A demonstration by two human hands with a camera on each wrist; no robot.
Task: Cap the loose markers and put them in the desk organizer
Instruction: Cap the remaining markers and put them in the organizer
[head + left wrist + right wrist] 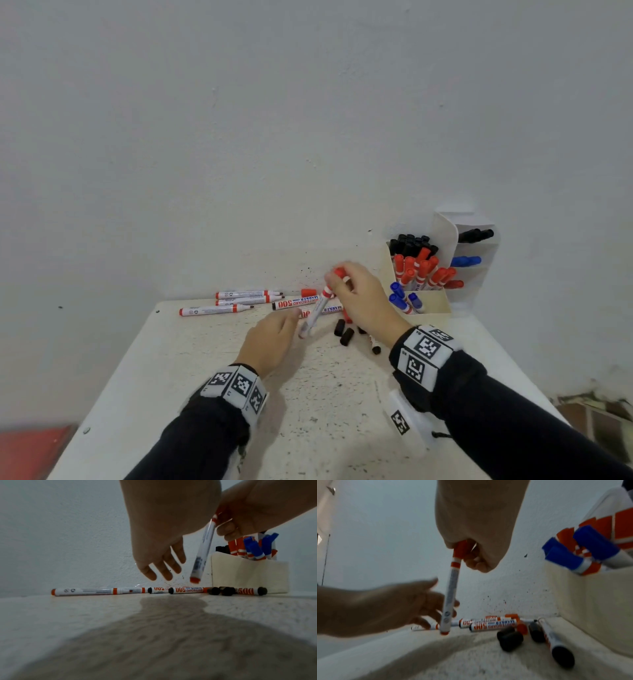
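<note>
My right hand (337, 279) pinches a red marker (317, 310) by its red-capped top end, and the marker hangs tilted above the table. In the right wrist view my fingers (476, 561) curl round the red cap (460, 547). My left hand (291, 323) hovers beside the marker's lower end with relaxed fingers (163, 572), holding nothing. Several loose red markers (215, 310) and black "500" markers (294, 303) lie near the wall. Loose black caps (346, 335) and a red cap (308, 293) lie among them. The desk organizer (435, 303) stands at the right.
The organizer's compartments hold black, red and blue capped markers (421, 270); its back shelves hold black and blue ones (466, 261). A white tagged block (400, 421) lies under my right forearm. The speckled white table (205, 377) ends against the wall.
</note>
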